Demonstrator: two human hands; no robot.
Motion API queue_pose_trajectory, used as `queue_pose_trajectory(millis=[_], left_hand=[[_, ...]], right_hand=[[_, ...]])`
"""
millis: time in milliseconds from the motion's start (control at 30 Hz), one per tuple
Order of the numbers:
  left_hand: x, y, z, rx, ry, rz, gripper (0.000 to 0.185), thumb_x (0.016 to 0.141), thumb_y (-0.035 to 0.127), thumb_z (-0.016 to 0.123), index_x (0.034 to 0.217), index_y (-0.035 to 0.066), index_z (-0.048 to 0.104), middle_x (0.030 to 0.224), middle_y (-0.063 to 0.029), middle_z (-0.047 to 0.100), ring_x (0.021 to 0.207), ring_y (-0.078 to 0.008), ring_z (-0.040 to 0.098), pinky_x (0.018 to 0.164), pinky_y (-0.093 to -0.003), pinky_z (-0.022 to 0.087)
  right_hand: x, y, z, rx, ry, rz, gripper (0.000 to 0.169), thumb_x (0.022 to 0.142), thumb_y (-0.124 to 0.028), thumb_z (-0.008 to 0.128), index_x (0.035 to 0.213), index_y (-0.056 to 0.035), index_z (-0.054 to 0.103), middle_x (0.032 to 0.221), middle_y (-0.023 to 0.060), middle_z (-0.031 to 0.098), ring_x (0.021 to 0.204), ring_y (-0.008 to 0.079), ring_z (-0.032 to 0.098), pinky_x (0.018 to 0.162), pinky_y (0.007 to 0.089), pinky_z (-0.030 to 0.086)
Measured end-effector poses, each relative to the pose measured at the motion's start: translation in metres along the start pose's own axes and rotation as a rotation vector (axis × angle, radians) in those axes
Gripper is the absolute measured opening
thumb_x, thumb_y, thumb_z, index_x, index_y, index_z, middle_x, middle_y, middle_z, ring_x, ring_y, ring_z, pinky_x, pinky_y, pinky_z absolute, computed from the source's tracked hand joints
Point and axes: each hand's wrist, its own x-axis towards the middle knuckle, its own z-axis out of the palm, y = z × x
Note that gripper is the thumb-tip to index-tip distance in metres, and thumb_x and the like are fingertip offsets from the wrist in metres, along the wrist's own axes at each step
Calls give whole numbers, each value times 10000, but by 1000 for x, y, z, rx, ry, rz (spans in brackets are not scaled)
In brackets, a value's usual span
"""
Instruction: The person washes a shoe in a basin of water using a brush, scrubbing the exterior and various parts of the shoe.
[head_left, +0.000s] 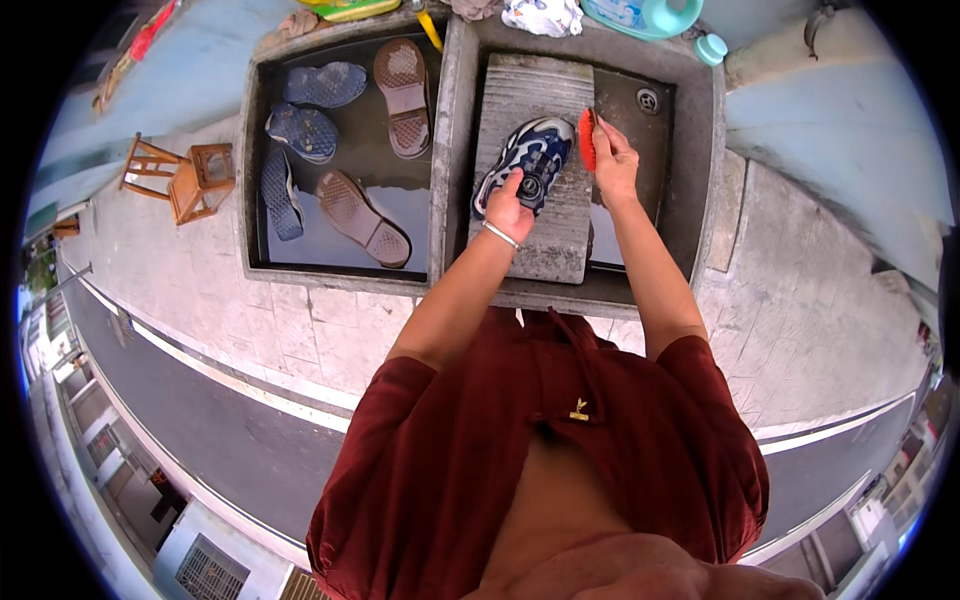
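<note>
A blue, grey and white sneaker (559, 135) with a round dial lies on a ridged stone washboard (551, 251) in the right basin. My left hand (511, 214) grips the shoe near its ankle end, thumb beside the dial. Just right of the toe, my right hand (616, 161) holds an orange-red scrubbing brush (586, 140), with a small gap between brush and shoe. In the left basin, several shoes lie sole up in shallow water, among them a pinkish-brown-soled shoe (352, 206), another like it (401, 97) and a blue-soled shoe (326, 84).
A concrete double sink (439, 142) has a dividing wall and a drain (648, 100) at the right. Along its far rim are a teal detergent bottle (641, 16), its cap (710, 49), a white patterned cloth (541, 16) and a yellow handle (428, 28). A wooden chair (180, 180) stands left.
</note>
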Motion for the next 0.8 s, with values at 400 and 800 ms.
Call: queue_pose_trajectory(millis=[400,800], left_hand=[[13,-7,-44,981,-177,388,295,900,136,517,1152,-10,470,1082,-42,543,987,-122,466,876,-250,372],[15,-11,-56,920,-192,375,178,868,114,546,1020,23,541,967,-49,577,881,-122,484,789,-240,400]], right_hand=[[-54,-14,45,-718,-225,-722,410,693,-178,671,1097,-131,623,1181,104,490,954,309,499,810,406,433],[-65,-31,59,-792,-315,-722,397,705,-182,670,1096,-126,628,1203,100,464,967,310,491,837,407,440]])
